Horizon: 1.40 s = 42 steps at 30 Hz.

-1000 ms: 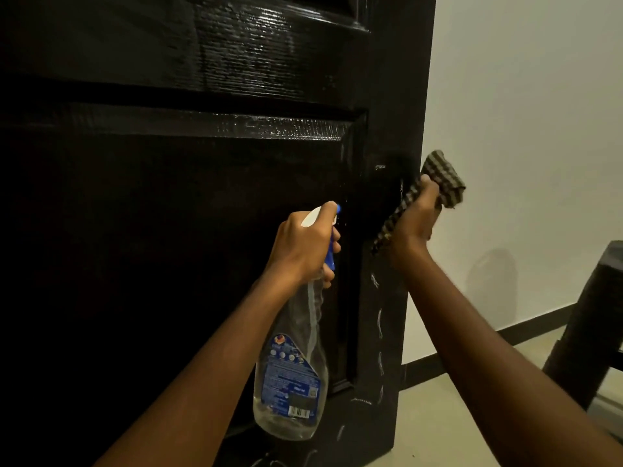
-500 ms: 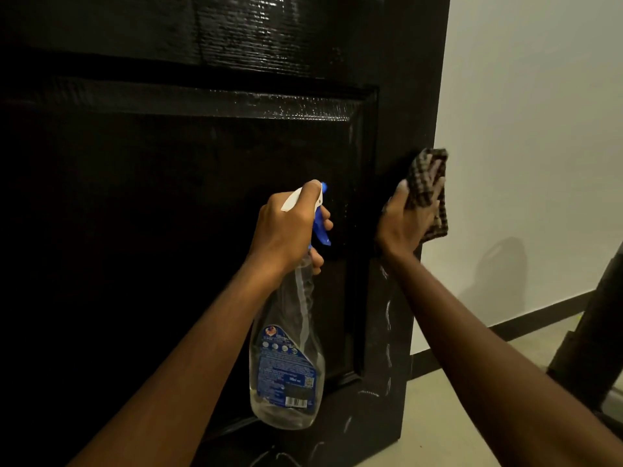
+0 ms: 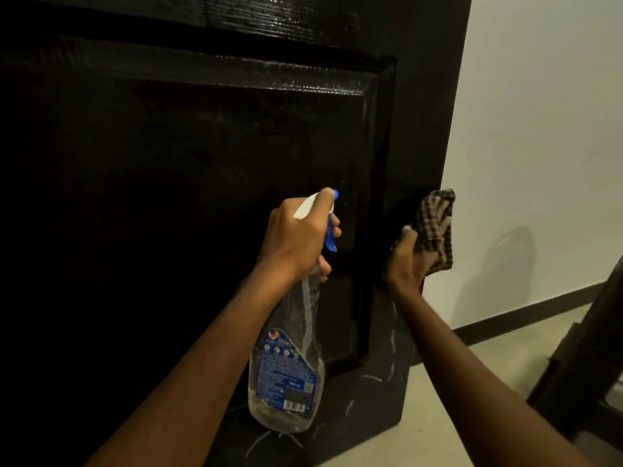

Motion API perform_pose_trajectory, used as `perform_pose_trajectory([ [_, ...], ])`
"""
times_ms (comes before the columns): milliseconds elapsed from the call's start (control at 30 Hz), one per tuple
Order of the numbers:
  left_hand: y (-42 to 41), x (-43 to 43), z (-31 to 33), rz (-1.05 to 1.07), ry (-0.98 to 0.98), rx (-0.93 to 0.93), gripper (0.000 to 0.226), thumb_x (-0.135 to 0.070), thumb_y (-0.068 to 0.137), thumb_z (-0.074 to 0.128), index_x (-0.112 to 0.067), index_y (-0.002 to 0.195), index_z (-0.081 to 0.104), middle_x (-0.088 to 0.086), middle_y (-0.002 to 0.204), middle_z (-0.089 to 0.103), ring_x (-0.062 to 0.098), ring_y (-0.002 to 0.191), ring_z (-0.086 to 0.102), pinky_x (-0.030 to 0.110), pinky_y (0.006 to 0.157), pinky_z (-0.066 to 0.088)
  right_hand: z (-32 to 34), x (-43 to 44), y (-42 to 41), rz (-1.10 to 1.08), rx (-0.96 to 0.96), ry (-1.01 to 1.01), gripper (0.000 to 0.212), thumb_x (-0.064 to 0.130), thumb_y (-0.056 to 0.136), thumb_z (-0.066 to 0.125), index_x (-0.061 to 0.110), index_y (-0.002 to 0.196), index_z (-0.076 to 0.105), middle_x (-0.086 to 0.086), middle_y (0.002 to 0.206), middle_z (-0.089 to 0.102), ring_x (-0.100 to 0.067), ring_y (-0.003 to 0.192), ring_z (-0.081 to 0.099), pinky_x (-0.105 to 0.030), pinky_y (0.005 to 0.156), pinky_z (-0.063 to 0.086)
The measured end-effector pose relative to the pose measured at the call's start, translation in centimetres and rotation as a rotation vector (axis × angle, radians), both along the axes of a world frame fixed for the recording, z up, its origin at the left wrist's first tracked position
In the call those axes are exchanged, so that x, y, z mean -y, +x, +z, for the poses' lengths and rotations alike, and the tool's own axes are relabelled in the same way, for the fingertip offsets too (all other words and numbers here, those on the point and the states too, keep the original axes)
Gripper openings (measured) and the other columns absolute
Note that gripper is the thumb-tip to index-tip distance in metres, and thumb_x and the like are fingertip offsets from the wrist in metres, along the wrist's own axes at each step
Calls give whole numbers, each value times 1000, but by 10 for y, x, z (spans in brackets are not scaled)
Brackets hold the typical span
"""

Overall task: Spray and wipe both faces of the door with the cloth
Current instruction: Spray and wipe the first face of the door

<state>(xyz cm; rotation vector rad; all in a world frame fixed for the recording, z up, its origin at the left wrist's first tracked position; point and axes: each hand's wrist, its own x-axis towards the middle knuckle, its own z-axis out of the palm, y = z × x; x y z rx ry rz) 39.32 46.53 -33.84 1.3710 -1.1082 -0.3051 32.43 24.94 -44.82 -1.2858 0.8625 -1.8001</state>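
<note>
The person's left arm [image 3: 202, 365] and right arm [image 3: 472, 379] are long, thin and bare as far up as we can see, with tiny hairs by the left wrist, and the left hand [image 3: 296, 237] and right hand [image 3: 404, 261] are bare too.

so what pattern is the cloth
Checked, dark brown and cream, on the cloth in the right hand; head view.

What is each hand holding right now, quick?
Left hand: closed, fingers curled around the neck of the spray bottle.
Right hand: closed, gripping the checked cloth at the right edge of the door.
</note>
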Motion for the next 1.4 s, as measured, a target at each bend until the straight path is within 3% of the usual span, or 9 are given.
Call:
perform_pose_trajectory([
  [233, -1, 6, -20, -22, 40, 72, 52, -43, 103, 43, 0, 84, 65, 15, 83, 71, 25, 36, 56, 32, 42, 50, -13, 11, 2, 183, -198, 117, 86, 87, 77, 50, 13, 121, 50, -20, 129, 51, -43, 125, 49, -63, 103, 43],
  [400, -6, 11, -41, -30, 116, 71, 51, -44, 103, 42, -2, 84, 65, 13, 82, 72, 25, 36, 57, 30, 40, 49, -12, -35, -57, 514, 101, 73, 21, 30, 83, 45, 12, 86, 55, 0, 73, 61, -6, 66, 58, -26, 61, 45],
  [767, -29, 22, -95, -33, 303, 94, 51, -44, 102, 43, -5, 79, 64, 16, 79, 70, 10, 34, 54, 21, 38, 43, -11, -43, -55, 538, 49, 29, 43, 44, 82, 52, 14, 112, 61, 1, 103, 69, -7, 95, 65, -28, 83, 53],
  [833, -23, 20, -99, -10, 274, 77, 49, -44, 102, 43, -6, 79, 64, 15, 78, 70, 9, 36, 54, 21, 38, 43, -27, -34, -30, 366, -166, -110, 65, 55, 90, 55, 24, 146, 42, 5, 154, 44, -12, 142, 40, -39, 118, 33],
  [933, -14, 18, -104, 32, 180, 76, 47, -43, 102, 44, -8, 78, 65, 12, 77, 70, 13, 37, 57, 21, 38, 43, -54, -26, -5, -37, -437, -374, 68, 40, 100, 45, 20, 159, 16, 13, 166, 1, -4, 153, -6, -25, 123, -8],
  [1033, -9, 17, -105, 42, 132, 112, 45, -41, 103, 43, -9, 78, 65, 10, 78, 70, 18, 37, 59, 23, 39, 44, -106, -17, 6, -97, -364, -381, 65, 36, 101, 45, 15, 158, 20, 1, 167, 12, -11, 154, 2, -29, 125, -2],
  [1167, -6, 14, -108, 37, 129, 113, 46, -41, 103, 43, -9, 79, 65, 8, 79, 70, 20, 37, 60, 25, 39, 44, -148, -6, 15, 80, 102, 352, 96, 85, 81, 44, 31, 158, 23, -2, 161, 31, -23, 143, 36, -50, 120, 30],
  [1233, -2, 10, -110, 34, 138, 91, 47, -41, 103, 43, -7, 79, 65, 8, 77, 71, 23, 36, 60, 27, 40, 45, -115, -6, 16, 70, 270, 505, 93, 75, 81, 46, 21, 156, 31, -3, 150, 42, -26, 136, 43, -47, 115, 36],
  [1400, 8, 3, -116, 32, 143, 61, 48, -41, 103, 43, -7, 78, 65, 8, 75, 71, 26, 35, 59, 32, 40, 48, -65, -29, 27, -34, 28, 109, 86, 64, 82, 45, 28, 158, 23, -8, 164, 24, -28, 148, 28, -53, 120, 25],
])
